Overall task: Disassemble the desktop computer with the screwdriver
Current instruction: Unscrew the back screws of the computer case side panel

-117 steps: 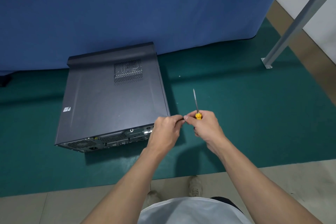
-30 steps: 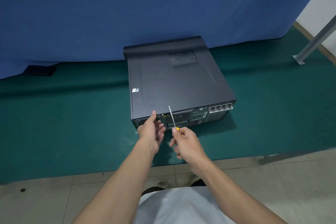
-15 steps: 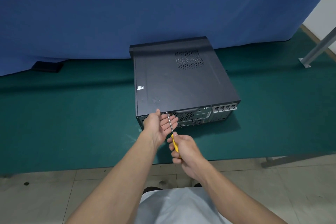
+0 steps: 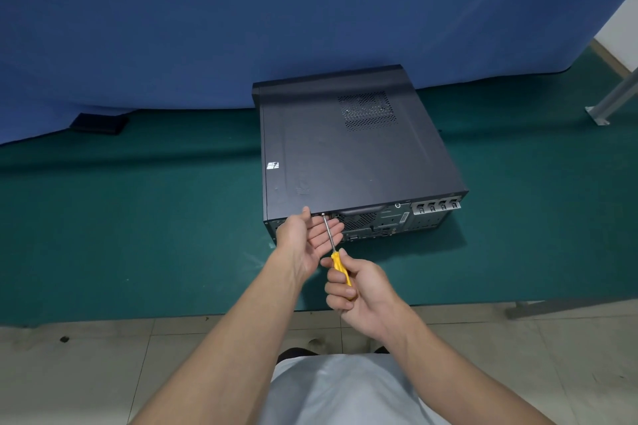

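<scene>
The screwdriver (image 4: 332,244), earlier held clear of the computer (image 4: 345,155), now has its tip against the near rear panel's left end, with the left hand (image 4: 310,235) opened beneath its shaft.
</scene>
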The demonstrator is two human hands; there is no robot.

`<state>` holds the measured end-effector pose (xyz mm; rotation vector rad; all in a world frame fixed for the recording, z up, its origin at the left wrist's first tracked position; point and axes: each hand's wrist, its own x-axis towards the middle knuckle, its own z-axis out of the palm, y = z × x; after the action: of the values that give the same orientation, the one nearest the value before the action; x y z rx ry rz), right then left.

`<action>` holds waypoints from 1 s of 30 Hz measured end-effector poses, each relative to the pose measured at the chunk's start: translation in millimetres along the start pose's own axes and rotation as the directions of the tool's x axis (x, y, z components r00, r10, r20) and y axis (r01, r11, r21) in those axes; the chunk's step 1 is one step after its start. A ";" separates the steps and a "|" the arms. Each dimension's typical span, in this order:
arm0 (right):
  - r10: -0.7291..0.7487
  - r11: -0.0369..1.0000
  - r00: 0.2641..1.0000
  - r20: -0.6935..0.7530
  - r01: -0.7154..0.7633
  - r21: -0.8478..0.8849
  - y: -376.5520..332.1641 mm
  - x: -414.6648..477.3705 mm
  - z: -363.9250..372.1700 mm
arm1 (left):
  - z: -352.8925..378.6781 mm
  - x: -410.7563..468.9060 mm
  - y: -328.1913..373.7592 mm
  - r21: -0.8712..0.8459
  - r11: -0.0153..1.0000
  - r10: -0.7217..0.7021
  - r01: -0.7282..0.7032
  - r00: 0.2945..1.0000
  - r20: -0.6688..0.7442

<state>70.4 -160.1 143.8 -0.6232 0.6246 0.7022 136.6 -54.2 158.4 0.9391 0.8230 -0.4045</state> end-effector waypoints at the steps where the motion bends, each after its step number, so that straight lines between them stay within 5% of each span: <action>1: 0.018 0.999 1.000 0.023 -0.018 0.038 -0.7 0.9 -1.2 | 0.2 -0.2 0.1 0.001 1.000 0.003 -0.003 1.000 -0.002; 22: 0.067 0.908 0.980 0.188 -0.138 0.395 7.3 6.3 0.3 | 7.2 -3.2 -0.8 0.008 0.999 0.033 -0.032 0.995 -0.098; 26: -0.075 0.994 0.995 -0.059 0.079 0.079 12.2 12.2 13.9 | 8.0 -3.2 -0.2 0.012 0.999 0.035 -0.034 0.993 -0.109; 30: -0.253 0.941 0.937 -0.240 0.180 -0.288 19.4 12.9 30.4 | 7.8 -2.8 0.2 0.034 0.999 0.030 -0.026 0.992 -0.122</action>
<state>73.1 -122.2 148.6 -1.0336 0.7104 0.4949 138.4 -60.7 163.2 1.0120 0.9165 -0.3393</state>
